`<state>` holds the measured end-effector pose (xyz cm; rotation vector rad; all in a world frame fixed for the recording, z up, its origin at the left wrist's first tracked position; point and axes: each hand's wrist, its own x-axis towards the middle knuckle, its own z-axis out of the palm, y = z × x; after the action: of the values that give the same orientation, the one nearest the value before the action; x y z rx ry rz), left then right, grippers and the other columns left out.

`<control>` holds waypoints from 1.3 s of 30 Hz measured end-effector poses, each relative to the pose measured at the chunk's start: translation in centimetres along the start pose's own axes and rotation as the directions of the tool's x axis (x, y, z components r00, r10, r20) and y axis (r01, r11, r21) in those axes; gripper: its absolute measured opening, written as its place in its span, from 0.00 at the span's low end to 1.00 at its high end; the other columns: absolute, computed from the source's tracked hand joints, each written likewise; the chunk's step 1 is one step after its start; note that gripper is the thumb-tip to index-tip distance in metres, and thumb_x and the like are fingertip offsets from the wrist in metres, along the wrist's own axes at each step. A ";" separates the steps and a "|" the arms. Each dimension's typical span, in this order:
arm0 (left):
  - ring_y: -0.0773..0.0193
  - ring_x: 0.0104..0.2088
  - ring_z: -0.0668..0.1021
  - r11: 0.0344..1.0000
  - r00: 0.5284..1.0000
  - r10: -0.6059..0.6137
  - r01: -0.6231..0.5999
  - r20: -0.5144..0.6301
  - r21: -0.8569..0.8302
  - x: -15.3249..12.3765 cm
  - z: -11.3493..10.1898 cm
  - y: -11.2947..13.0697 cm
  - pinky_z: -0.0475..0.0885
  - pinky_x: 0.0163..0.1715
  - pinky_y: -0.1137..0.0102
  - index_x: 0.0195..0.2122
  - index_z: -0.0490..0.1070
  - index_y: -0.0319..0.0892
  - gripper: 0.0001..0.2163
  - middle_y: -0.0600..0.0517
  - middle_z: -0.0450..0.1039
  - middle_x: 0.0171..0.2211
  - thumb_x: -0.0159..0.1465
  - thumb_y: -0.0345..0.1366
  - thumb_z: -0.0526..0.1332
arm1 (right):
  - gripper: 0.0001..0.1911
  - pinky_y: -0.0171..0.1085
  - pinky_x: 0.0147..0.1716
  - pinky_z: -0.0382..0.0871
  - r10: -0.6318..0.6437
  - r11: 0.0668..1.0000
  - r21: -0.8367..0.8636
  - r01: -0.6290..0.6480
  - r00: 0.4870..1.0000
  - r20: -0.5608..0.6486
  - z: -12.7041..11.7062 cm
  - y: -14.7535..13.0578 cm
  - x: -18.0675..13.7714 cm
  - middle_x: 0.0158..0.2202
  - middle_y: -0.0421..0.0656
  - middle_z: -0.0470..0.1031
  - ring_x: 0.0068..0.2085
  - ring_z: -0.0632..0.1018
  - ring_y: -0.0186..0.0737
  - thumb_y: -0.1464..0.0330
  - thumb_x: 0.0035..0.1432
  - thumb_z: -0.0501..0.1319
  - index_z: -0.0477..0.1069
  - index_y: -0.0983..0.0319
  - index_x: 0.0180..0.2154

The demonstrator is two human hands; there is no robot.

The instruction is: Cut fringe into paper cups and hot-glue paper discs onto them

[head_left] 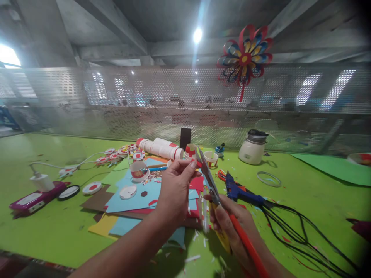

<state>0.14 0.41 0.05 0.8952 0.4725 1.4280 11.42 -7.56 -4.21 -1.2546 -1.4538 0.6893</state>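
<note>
Up close, we held the scissors [209,180] in our right hand [228,226], fingers clenched round the orange and yellow handles, the grey blades parted and pointing up and away from us. Our left hand [174,189] pinched a small red scrap [198,163] between thumb and fingertips, right at the blades; we could not tell whether steel touched it. Both hands hung above the green table [58,227], over the near edge of a loose pile of coloured paper sheets [139,197].

Just right of the scissors lay a blue glue gun [242,192], its black cords [292,229] trailing toward the right front corner. A paper cup [138,170] stood on the sheets to the left, and a lying stack of cups [160,148] sat behind it. Farther back stood a white pot [252,150], close to the perforated screen [174,96] that closed off the far edge. Bare green showed at the left front, where the near table edge ran, and to the right beyond the cords.
</note>
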 end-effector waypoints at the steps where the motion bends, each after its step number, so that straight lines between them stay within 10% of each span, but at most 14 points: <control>1: 0.71 0.28 0.73 1.000 1.000 0.006 -0.006 0.000 0.004 0.0 -0.1 -0.1 0.67 0.34 0.72 0.27 0.72 0.37 0.04 0.52 0.73 0.28 0.52 0.31 0.66 | 0.25 0.33 0.22 0.59 -0.018 1.000 -0.006 0.018 1.000 -0.008 0.1 0.0 0.0 0.22 0.38 0.65 0.22 0.66 0.33 0.50 0.57 0.52 0.70 0.64 0.41; 25: 0.69 0.29 0.73 0.999 1.000 0.031 -0.031 -0.002 0.033 0.0 -1.0 -0.4 0.67 0.34 0.70 0.27 0.71 0.38 0.05 0.53 0.72 0.27 0.51 0.33 0.66 | 0.26 0.33 0.21 0.60 0.000 0.995 -0.102 0.001 1.000 0.015 0.4 0.1 0.0 0.21 0.39 0.66 0.21 0.67 0.34 0.50 0.58 0.50 0.70 0.65 0.42; 39: 0.66 0.34 0.73 0.998 0.999 0.045 -0.046 0.018 0.038 -0.1 -1.1 -0.2 0.68 0.38 0.68 0.27 0.71 0.39 0.05 0.50 0.73 0.32 0.53 0.34 0.65 | 0.24 0.31 0.19 0.61 0.182 0.973 0.150 -0.173 0.982 -0.051 1.0 0.1 -0.1 0.22 0.38 0.66 0.21 0.67 0.31 0.49 0.55 0.55 0.69 0.64 0.38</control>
<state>-0.51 0.60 -0.80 0.9539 0.4709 1.4557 10.52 -7.40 -4.57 -1.2915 -1.2261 0.8515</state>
